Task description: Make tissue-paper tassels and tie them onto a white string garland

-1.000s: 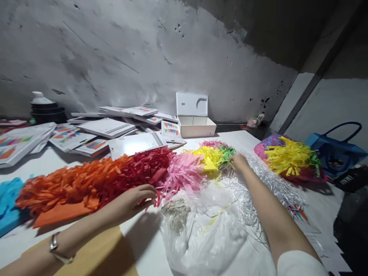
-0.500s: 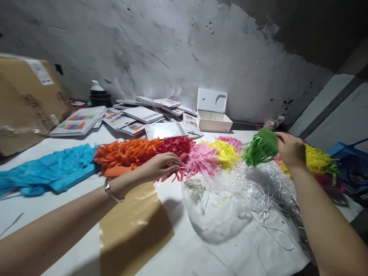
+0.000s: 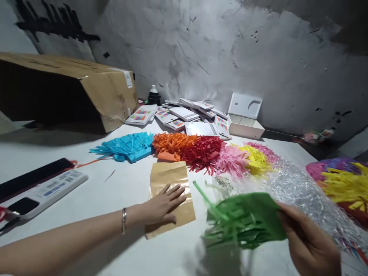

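My left hand lies flat with fingers spread on a sheet of brown paper, which has a shiny strip of clear tape or film across it. At the lower right, my right hand grips a bunch of green tissue-paper fringe by its uncut edge. The fringe hangs to the left above the white table, slightly blurred. Behind the brown paper runs a row of tissue fringe bunches: blue, orange, red, light pink and yellow.
Silver tinsel spreads over the right side, with yellow fringe beyond it. Flat printed boxes pile up by the wall, beside an open white box. A large open carton stands back left. A digital scale lies at left.
My left hand has left the red fringe and come down onto the brown paper. My right hand has brought the green fringe nearer and lower. The view has turned left.
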Motion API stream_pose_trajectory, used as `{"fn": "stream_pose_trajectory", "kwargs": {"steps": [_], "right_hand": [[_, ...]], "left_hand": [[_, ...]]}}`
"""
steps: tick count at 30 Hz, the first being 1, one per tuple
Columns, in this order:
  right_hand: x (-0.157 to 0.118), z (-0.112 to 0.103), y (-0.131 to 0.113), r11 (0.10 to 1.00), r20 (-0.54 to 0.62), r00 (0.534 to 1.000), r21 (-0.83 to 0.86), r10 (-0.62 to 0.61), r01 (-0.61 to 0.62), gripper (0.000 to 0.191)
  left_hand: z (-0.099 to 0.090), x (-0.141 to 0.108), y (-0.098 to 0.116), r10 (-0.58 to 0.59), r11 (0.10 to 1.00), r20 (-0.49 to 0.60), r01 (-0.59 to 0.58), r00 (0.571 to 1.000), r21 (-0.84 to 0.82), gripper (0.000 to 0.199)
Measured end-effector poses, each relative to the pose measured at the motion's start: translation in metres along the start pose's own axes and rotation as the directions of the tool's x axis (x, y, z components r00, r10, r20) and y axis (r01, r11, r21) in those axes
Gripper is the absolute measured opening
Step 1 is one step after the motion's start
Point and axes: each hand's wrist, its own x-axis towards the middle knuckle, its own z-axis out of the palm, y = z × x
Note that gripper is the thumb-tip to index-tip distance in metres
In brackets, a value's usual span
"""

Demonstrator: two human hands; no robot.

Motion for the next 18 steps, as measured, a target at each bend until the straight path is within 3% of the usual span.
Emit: {"fn": "stream_pose_trajectory", "kwargs": {"steps": [2,4,5,7,9,10,12,13,15,18], "right_hand": [[-0.011,0.022,-0.005,0.991,0.085,0.996,0.135,-0.005,-0.006,0.029],[-0.013,0.042,-0.015,0.977,0.159,0.987,0.215,-0.037,0.002,0.029],[-0.012,0.053,-0.022,0.969,0.190,0.980,0.247,-0.059,0.010,0.030],[-0.008,0.073,-0.039,0.951,0.241,0.964,0.308,-0.109,0.030,0.031],[-0.006,0.095,-0.057,0.923,0.293,0.938,0.380,-0.183,0.062,0.029],[-0.006,0.105,-0.065,0.907,0.319,0.921,0.414,-0.223,0.076,0.028],[-0.004,0.125,-0.075,0.880,0.384,0.874,0.466,-0.299,0.096,0.025],[-0.002,0.133,-0.075,0.885,0.429,0.852,0.457,-0.301,0.083,0.024],[0.006,0.145,-0.060,0.941,0.515,0.835,0.338,-0.191,0.006,0.020],[0.023,0.156,-0.010,0.986,0.451,0.879,-0.009,0.153,-0.167,0.026]], "left_hand": [[-0.013,-0.032,-0.036,0.043,0.998,-0.037,-0.044,0.998,-0.033,0.075],[-0.036,-0.061,-0.066,-0.006,0.999,-0.040,0.004,0.999,-0.038,0.069],[-0.048,-0.073,-0.075,-0.044,0.999,-0.048,0.043,0.998,-0.032,0.066],[-0.068,-0.085,-0.074,-0.147,0.989,-0.175,0.144,0.974,-0.028,0.057],[-0.079,-0.081,-0.048,-0.201,0.979,-0.357,0.174,0.912,-0.107,0.056],[-0.081,-0.073,-0.026,-0.171,0.978,-0.394,0.107,0.903,-0.180,0.063],[-0.079,-0.050,0.021,-0.094,0.934,-0.372,-0.048,0.924,-0.355,0.071],[-0.075,-0.037,0.043,-0.090,0.886,-0.309,-0.065,0.947,-0.459,0.060],[-0.067,-0.014,0.075,-0.181,0.786,-0.225,0.003,0.958,-0.619,0.036],[-0.055,0.006,0.088,-0.419,0.624,-0.130,0.181,0.899,-0.760,0.038]]}}
